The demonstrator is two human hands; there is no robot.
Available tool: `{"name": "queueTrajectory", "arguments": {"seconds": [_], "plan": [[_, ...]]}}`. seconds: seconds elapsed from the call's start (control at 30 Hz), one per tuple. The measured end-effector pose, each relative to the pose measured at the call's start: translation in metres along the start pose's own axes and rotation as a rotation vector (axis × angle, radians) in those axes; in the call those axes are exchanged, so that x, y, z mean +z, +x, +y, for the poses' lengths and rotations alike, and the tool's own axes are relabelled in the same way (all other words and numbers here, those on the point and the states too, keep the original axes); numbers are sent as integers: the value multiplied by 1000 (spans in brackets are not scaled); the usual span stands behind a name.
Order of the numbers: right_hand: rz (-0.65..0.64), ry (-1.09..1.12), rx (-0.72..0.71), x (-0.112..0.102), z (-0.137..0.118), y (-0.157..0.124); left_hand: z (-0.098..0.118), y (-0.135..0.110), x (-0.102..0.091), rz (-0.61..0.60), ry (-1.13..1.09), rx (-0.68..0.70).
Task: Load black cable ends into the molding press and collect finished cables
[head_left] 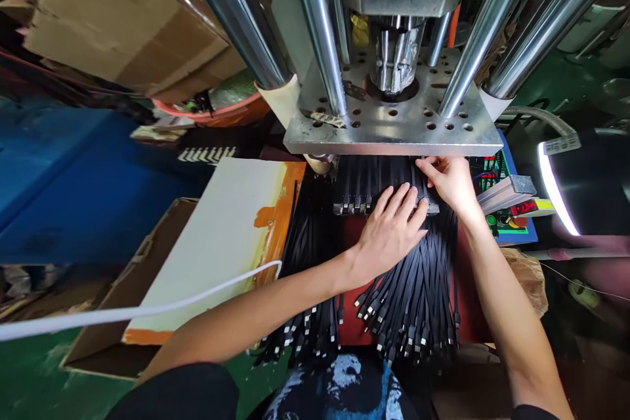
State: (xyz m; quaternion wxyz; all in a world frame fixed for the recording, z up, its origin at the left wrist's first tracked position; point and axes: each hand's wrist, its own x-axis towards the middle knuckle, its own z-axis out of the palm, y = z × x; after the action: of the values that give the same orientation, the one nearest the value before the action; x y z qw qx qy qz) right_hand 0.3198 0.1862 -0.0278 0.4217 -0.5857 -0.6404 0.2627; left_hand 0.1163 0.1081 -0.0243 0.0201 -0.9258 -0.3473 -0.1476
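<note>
Black flat USB cables lie side by side in a metal holder (344, 209), their metal plugs lined up along its near edge. My left hand (386, 230) rests palm down with stretched fingers over the right part of this row. At the holder's far right side, just under the press plate (394, 136), my right hand (450, 180) pinches a black cable between thumb and forefinger. The cable's far end is hidden below the plate. A thick bundle of USB cables (413, 295) fans out toward me under my left wrist, and another cable bundle (315, 230) lies left of the holder.
Steel press columns (315, 26) rise around the plate. At left are a white board with orange edges (211, 230), a cardboard box (132, 289) and a white cord (147, 312). A control panel (516, 223) and a lit lamp (556, 187) stand at right.
</note>
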Motion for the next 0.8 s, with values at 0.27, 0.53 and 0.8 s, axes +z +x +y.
{"name": "queueTrajectory", "arguments": {"seconds": [0.27, 0.53, 0.8], "plan": [[-184, -656, -88, -18, -21, -74, 3, 15, -5, -43, -83, -120], [-236, -970, -15, 3, -34, 4, -36, 75, -9, -86, -70, -203], [-199, -926, -43, 7, -16, 57, -63, 114, -2, -101, -108, -157]]}}
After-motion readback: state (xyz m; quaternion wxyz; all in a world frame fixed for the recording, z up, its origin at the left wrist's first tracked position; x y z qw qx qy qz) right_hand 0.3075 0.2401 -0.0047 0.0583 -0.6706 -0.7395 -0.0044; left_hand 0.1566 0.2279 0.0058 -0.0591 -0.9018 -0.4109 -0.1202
